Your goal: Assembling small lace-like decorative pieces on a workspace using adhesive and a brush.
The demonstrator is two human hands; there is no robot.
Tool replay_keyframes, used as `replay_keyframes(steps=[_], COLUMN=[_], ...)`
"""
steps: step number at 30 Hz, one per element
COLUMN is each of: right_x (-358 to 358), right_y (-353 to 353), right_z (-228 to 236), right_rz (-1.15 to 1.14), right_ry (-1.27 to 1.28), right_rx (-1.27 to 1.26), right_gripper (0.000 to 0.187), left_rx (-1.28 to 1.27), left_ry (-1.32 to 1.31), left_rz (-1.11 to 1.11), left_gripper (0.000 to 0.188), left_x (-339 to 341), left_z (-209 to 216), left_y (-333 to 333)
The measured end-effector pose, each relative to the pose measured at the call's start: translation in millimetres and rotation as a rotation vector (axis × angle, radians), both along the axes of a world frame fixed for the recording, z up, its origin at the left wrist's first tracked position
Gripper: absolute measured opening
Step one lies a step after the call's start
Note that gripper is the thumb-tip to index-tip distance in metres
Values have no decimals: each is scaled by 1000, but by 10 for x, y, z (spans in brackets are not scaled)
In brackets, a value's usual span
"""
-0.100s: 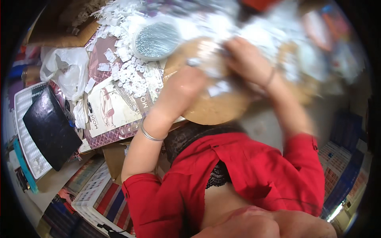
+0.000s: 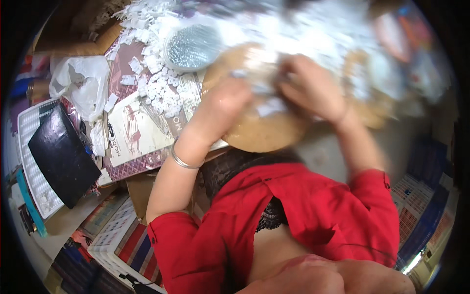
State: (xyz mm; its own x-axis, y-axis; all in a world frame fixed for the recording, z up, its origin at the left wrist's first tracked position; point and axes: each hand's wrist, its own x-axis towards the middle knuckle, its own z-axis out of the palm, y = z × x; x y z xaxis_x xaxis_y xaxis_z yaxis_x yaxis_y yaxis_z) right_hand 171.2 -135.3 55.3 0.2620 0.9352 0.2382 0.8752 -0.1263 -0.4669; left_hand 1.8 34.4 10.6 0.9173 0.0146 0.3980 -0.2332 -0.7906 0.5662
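Note:
My left hand (image 2: 226, 102), a bracelet at its wrist, is closed over the left part of a round tan board (image 2: 264, 138). By its fingertips shows a small pale piece (image 2: 239, 73), too blurred to name. Over the board's right part, my right hand (image 2: 312, 85) has its fingers curled inward; whatever they grip is hidden and blurred. Small white plastic pieces (image 2: 270, 106) lie on the board between both hands. Beyond my left hand stands a round clear tub (image 2: 192, 46) of small silvery metal pieces.
White ring-like pieces (image 2: 164, 93) and a heap of white plastic parts (image 2: 147, 19) cover the table's far left. A cardboard box (image 2: 81, 44), a plastic bag (image 2: 81, 85) and a white tray with a black sheet (image 2: 63, 152) stand left. Bags (image 2: 391, 73) blur at right.
My right hand has shifted slightly nearer and to the right. My left hand has moved a little to the left, staying closed. A red and dark shape at the far edge has left view.

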Motion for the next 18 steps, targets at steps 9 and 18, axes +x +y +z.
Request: replay_keyframes(steps=[9, 18], right_x=[-214, 477], right_y=[-331, -1443], right_z=[85, 33], right_rz=[23, -1008], right_ry=[157, -343], right_rx=[110, 800], right_gripper=[27, 38], left_rx=[-69, 114], left_ry=[-138, -16], left_rz=[125, 100], left_gripper=[23, 29], left_x=[-149, -153], left_z=[238, 143], left_y=[-256, -571])
